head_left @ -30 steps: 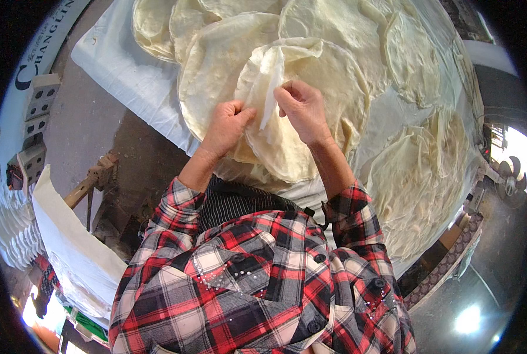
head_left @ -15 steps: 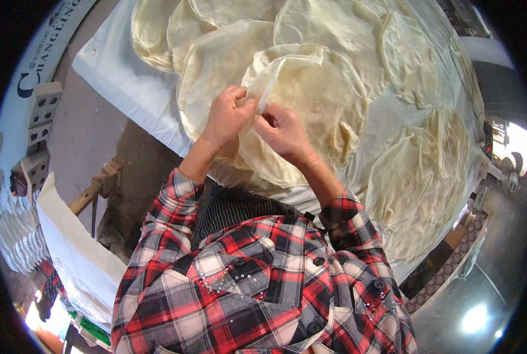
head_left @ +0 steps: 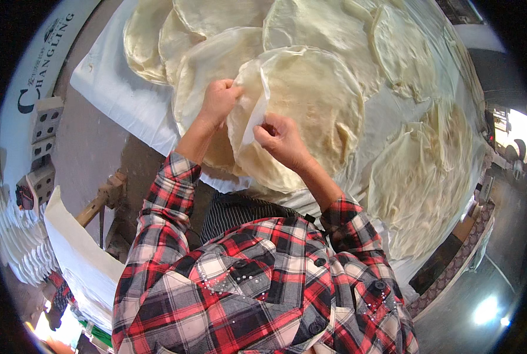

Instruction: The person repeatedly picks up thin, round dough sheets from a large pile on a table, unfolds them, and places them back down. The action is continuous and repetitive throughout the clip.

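The desk [head_left: 122, 100] before me is covered in white and stretches well out to my right. Over its far part lie the other rounds [head_left: 319, 44], thin, pale and creamy, several overlapping. My plaid shirt [head_left: 245, 289] fills the lower middle. To my right, on the desk, is a wrinkled heap [head_left: 419, 183] of similar pale stuff, apart from the front round [head_left: 313, 97]. This one lies straight ahead of me, near the close edge, partly over another round to its left. A white panel [head_left: 86, 253] shows at lower left, with grey blocks [head_left: 46, 121], full of holes, beyond it. My left hand [head_left: 219, 102] is curled at the front round's left rim; whether that grip pinches it, I cannot tell. My right hand [head_left: 280, 140] is above the round, its grip closed on the lower end of the white flap [head_left: 265, 85], a narrow fold along the round's left part.
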Demonstrator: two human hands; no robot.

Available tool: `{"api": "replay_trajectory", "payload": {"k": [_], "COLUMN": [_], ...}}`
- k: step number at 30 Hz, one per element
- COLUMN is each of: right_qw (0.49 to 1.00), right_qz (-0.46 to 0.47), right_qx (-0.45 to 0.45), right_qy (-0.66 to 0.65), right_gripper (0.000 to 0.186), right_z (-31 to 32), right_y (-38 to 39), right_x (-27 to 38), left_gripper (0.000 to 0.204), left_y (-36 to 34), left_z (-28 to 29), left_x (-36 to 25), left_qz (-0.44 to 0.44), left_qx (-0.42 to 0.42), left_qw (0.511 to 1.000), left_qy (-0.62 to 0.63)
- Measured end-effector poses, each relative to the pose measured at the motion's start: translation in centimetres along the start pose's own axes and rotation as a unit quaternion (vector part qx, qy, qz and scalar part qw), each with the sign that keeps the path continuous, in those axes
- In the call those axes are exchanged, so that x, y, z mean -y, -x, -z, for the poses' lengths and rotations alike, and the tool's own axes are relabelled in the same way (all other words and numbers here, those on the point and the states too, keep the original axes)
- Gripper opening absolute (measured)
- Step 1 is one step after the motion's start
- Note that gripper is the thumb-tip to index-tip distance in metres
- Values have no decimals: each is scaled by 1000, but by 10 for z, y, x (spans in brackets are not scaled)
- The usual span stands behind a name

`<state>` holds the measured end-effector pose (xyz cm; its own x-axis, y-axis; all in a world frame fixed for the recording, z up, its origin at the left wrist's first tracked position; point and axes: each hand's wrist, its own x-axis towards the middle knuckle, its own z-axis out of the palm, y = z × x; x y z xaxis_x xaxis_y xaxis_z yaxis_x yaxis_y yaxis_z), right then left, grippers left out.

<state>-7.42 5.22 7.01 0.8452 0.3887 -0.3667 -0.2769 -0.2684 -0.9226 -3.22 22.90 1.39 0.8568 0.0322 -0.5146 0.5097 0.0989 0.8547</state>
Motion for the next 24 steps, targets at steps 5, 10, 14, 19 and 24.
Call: {"api": "replay_trajectory", "payload": {"k": [5,10,14,19,24], "right_qw": [999,997,994,974,962], "right_qz": [-26,-25,-41,-125,-54], "right_qx": [25,54,98,43,-114], "right_qy": [-29,-45,-18,-183,-242], "right_gripper": [16,18,21,43,49], "right_z": [-1,-4,4,29,77], "right_y": [5,2,-2,4,12], "right_x": [-16,0,-18,14,43], "left_gripper": [19,19,17,12,7], "left_y": [-4,-26,-43,-32,-3], "left_z": [-5,-15,-13,-20,-56], "left_x": [-21,-54,-53,-67,-90], "left_qz": [-52,-58,-14,-90,-135], "left_qx": [33,81,148,243,322], "left_qw": [997,981,980,956,928], "left_qy": [-56,-166,-133,-137,-129]}}
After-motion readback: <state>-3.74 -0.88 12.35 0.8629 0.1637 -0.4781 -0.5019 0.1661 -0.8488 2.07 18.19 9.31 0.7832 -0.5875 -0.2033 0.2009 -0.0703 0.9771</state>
